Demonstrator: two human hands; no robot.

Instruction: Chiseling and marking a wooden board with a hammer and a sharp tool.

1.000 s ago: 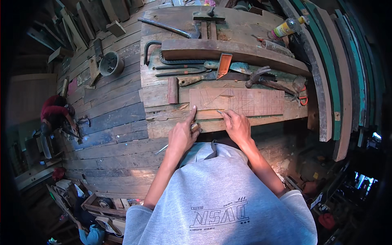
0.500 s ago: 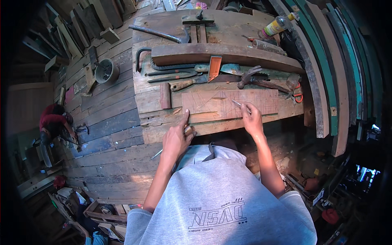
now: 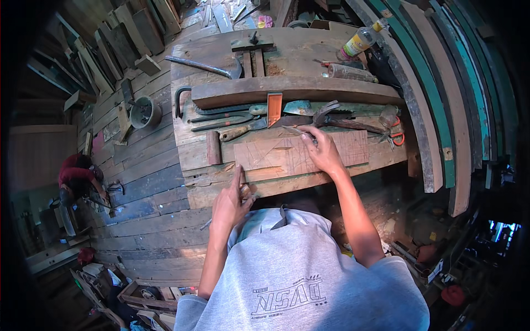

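A flat reddish-brown board (image 3: pixel 331 151), scribed with lines and cut by a few pale slots, lies near the bench's front edge. My left hand (image 3: pixel 229 204) stretches its index finger to the board's left end, while its other fingers curl round a slim tool with a thin metal shaft (image 3: pixel 206 224); its kind is hidden. In my right hand (image 3: pixel 323 150) a slim pencil-like stick (image 3: pixel 290 130) is pinched, its tip pointing left over the board's far edge. Just beyond are an orange-handled try square (image 3: pixel 274 109), a claw hammer (image 3: pixel 353 120) and a wooden-handled knife-like tool (image 3: pixel 234 134).
A thick timber beam (image 3: pixel 298 89) crosses the bench (image 3: pixel 193 185). Pincers (image 3: pixel 223 118), a wooden block (image 3: pixel 213 148), orange-handled scissors (image 3: pixel 397 138) and bottles (image 3: pixel 359 43) lie about. Long planks (image 3: pixel 425 110) stand at right. A person (image 3: pixel 77 176) crouches on the floor at left.
My right hand has moved left and away from me, bringing the pencil-like stick from the board's middle to its far edge. The left hand stays at the board's left end.
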